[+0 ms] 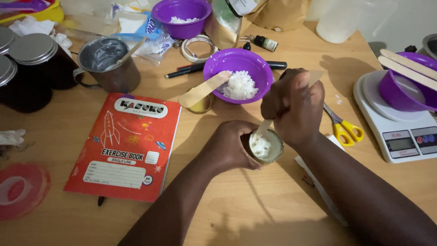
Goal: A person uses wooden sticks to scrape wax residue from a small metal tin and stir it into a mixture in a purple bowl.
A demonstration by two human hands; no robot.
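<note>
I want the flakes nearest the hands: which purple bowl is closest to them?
The purple bowl of white flakes with a wooden stick leaning on its rim, just beyond the right hand.

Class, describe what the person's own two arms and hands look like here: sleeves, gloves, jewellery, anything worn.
Both forearms are bare as far as the picture shows, with no sleeves in view. The left hand and right hand wear no gloves. No watch, bracelet or ring is visible.

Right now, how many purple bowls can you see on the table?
3: one at the top centre, one in the middle holding white flakes, one on the white scale at right. Clutter may hide more.
</note>
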